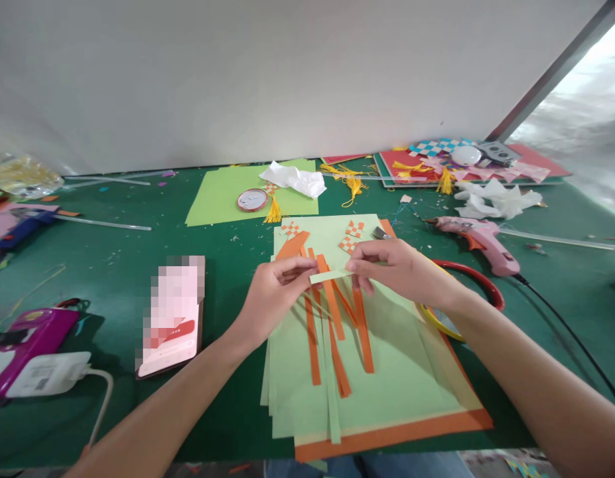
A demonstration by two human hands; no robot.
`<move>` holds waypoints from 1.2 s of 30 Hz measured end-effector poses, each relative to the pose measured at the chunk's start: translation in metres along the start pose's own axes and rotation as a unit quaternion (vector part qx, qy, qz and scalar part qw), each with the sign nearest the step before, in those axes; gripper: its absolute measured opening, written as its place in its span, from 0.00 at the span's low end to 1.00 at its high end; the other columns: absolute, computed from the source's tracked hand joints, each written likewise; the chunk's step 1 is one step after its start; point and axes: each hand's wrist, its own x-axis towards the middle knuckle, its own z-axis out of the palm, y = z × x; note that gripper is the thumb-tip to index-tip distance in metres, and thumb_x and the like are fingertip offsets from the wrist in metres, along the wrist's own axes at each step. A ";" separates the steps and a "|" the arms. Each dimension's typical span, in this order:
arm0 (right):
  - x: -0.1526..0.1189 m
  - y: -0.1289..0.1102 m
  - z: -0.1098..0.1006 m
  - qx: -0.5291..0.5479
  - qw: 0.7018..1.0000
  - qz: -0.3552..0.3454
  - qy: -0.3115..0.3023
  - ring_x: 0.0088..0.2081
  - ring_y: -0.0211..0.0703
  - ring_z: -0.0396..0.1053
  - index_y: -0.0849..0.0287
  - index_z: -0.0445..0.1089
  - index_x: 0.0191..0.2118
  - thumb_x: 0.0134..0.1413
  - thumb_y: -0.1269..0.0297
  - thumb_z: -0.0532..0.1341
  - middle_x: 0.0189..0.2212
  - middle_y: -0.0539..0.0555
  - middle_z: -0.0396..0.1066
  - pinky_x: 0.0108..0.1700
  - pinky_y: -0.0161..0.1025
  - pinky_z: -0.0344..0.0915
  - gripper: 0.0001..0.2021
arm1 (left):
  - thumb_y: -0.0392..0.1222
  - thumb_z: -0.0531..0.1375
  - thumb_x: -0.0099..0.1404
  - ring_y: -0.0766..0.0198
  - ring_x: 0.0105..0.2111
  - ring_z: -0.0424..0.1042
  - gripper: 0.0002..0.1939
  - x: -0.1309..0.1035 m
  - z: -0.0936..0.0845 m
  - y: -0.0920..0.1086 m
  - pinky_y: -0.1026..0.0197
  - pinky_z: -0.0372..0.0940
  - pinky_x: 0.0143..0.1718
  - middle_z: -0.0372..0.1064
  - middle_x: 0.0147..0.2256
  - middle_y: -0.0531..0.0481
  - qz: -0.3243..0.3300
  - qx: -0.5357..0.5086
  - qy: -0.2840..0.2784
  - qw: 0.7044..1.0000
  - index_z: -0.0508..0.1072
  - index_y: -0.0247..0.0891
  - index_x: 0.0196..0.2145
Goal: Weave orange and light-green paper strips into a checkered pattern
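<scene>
Your right hand (394, 265) has thumb and finger pinched together on one end of a short pale green strip (331, 275), in the middle of the frame. Your left hand (282, 292) meets the strip's other end with its fingertips drawn close; you cannot tell from this angle how firmly they press on it. The strip lies almost level between both hands, above a stack of pale green sheets (397, 365).

Just below your fingers, several orange strips (336, 312) fan out over the stack, some crossing, with a long narrow green strip (333, 398) running down among them to the lower edge. Beyond your hands, small orange-and-white checkered pieces (354, 229) lie near the top of the stack. An orange sheet (387, 435) shows from under it along the bottom and right.

At the right of the frame, past your right wrist, you have a pink glue gun (479, 239) lying on the green table (227, 411). Left of centre lies a phone (175, 325), and at the upper middle a crumpled white tissue (297, 179) rests partly on a brighter green sheet (212, 192).
</scene>
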 end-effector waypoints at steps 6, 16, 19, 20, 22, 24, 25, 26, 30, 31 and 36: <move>0.000 -0.001 0.000 -0.029 1.000 0.013 -0.002 0.24 0.33 0.64 0.58 0.68 0.24 0.62 0.59 0.56 0.20 0.46 0.70 0.30 0.33 0.57 0.16 | 0.48 0.55 0.69 0.57 0.35 0.77 0.18 0.000 -0.001 -0.004 0.58 0.71 0.37 0.79 0.40 0.44 -0.034 -0.103 -0.080 0.991 0.80 0.35 0.40; 0.000 -0.001 0.003 -0.014 1.000 0.006 0.003 0.26 0.34 0.66 0.58 0.69 0.26 0.61 0.59 0.57 0.21 0.46 0.70 0.33 0.34 0.60 0.14 | 0.50 0.61 0.66 0.56 0.38 0.78 0.15 -0.004 0.001 0.004 0.58 0.72 0.42 0.79 0.38 0.44 -0.047 -0.035 -0.135 0.989 0.82 0.36 0.38; 0.001 0.002 0.005 0.054 0.998 0.005 0.031 0.27 0.38 0.70 0.57 0.71 0.40 0.61 0.55 0.58 0.20 0.46 0.70 0.36 0.36 0.64 0.11 | 0.50 0.60 0.67 0.57 0.38 0.77 0.15 -0.003 0.000 0.004 0.59 0.71 0.43 0.79 0.38 0.45 -0.051 -0.062 -0.130 0.988 0.82 0.37 0.38; 0.001 0.003 0.005 0.076 0.996 0.003 0.045 0.28 0.39 0.71 0.56 0.69 0.46 0.61 0.54 0.58 0.21 0.46 0.70 0.37 0.37 0.65 0.14 | 0.49 0.60 0.67 0.58 0.39 0.77 0.15 -0.003 0.000 0.004 0.59 0.71 0.43 0.79 0.38 0.45 -0.052 -0.075 -0.121 0.988 0.81 0.37 0.39; 0.002 0.005 0.006 0.102 0.992 0.000 0.072 0.30 0.40 0.72 0.57 0.65 0.54 0.60 0.52 0.59 0.23 0.47 0.72 0.41 0.40 0.67 0.20 | 0.49 0.60 0.66 0.60 0.38 0.76 0.14 -0.003 0.000 0.004 0.60 0.70 0.42 0.78 0.39 0.45 -0.051 -0.096 -0.097 0.989 0.81 0.38 0.38; 0.003 0.006 0.008 0.118 0.990 -0.005 0.081 0.33 0.42 0.72 0.57 0.64 0.55 0.60 0.51 0.58 0.25 0.49 0.73 0.43 0.41 0.67 0.22 | 0.49 0.61 0.65 0.62 0.36 0.73 0.13 -0.002 0.001 0.005 0.61 0.69 0.39 0.76 0.37 0.46 -0.047 -0.106 -0.073 0.991 0.81 0.37 0.35; 0.004 0.006 0.009 0.121 0.990 -0.005 0.071 0.34 0.42 0.72 0.58 0.65 0.53 0.60 0.50 0.58 0.26 0.50 0.73 0.43 0.41 0.67 0.21 | 0.48 0.61 0.65 0.63 0.35 0.72 0.13 -0.001 0.001 0.005 0.61 0.69 0.38 0.75 0.36 0.47 -0.045 -0.106 -0.064 0.991 0.80 0.37 0.33; 0.005 0.006 0.011 0.121 0.991 -0.004 0.054 0.35 0.43 0.72 0.58 0.67 0.50 0.60 0.49 0.58 0.27 0.50 0.73 0.44 0.41 0.67 0.20 | 0.48 0.62 0.64 0.64 0.33 0.71 0.13 -0.001 0.000 0.005 0.62 0.68 0.37 0.74 0.33 0.48 -0.043 -0.107 -0.057 0.992 0.80 0.37 0.31; 0.006 0.006 0.020 0.108 0.994 0.010 -0.029 0.36 0.43 0.71 0.59 0.72 0.39 0.58 0.48 0.59 0.31 0.53 0.74 0.41 0.40 0.66 0.17 | 0.50 0.62 0.63 0.66 0.30 0.67 0.13 0.000 -0.001 0.004 0.62 0.66 0.35 0.68 0.28 0.51 -0.045 -0.121 -0.046 0.991 0.77 0.38 0.28; 0.006 0.006 0.023 0.105 0.994 0.013 -0.041 0.35 0.42 0.70 0.59 0.72 0.37 0.57 0.48 0.59 0.31 0.52 0.73 0.39 0.39 0.65 0.18 | 0.50 0.62 0.64 0.66 0.30 0.67 0.14 0.000 -0.001 0.004 0.62 0.66 0.36 0.67 0.27 0.52 -0.043 -0.122 -0.048 0.990 0.76 0.38 0.27; 0.005 0.006 0.033 0.118 0.992 -0.002 -0.050 0.31 0.37 0.64 0.59 0.73 0.30 0.58 0.53 0.60 0.27 0.49 0.70 0.36 0.35 0.62 0.14 | 0.50 0.60 0.65 0.65 0.31 0.67 0.16 -0.001 -0.001 0.003 0.63 0.65 0.38 0.67 0.27 0.51 -0.029 -0.090 -0.072 0.993 0.75 0.37 0.26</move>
